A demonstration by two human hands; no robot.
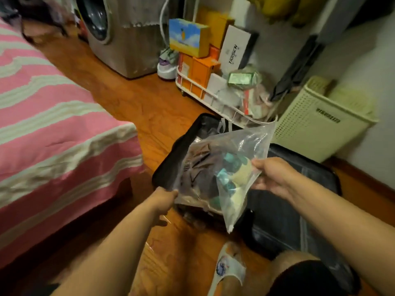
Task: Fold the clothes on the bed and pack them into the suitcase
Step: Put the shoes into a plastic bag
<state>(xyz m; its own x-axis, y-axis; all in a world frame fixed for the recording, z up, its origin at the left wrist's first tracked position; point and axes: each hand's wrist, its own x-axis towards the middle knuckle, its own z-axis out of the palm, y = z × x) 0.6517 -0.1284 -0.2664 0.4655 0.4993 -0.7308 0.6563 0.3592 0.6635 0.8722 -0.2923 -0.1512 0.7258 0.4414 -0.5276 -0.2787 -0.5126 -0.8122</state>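
Observation:
A clear plastic bag (226, 159) stuffed with folded clothes, dark, teal and cream, hangs in the air above the open black suitcase (284, 214) on the wooden floor. My left hand (163, 200) grips the bag's lower left corner. Its right edge is pinched by my right hand (271, 176). The bag covers most of the suitcase's left half, so what lies inside there is largely hidden. The bed (53, 129) with its pink and cream striped cover is at the left; no clothes show on the part in view.
A white wire cart (213, 97) packed with boxes stands just behind the suitcase. A cream perforated hamper (316, 124) is at the right wall, a washing machine (119, 35) at the back. My slippered foot (229, 265) and knee are beside the suitcase's near edge.

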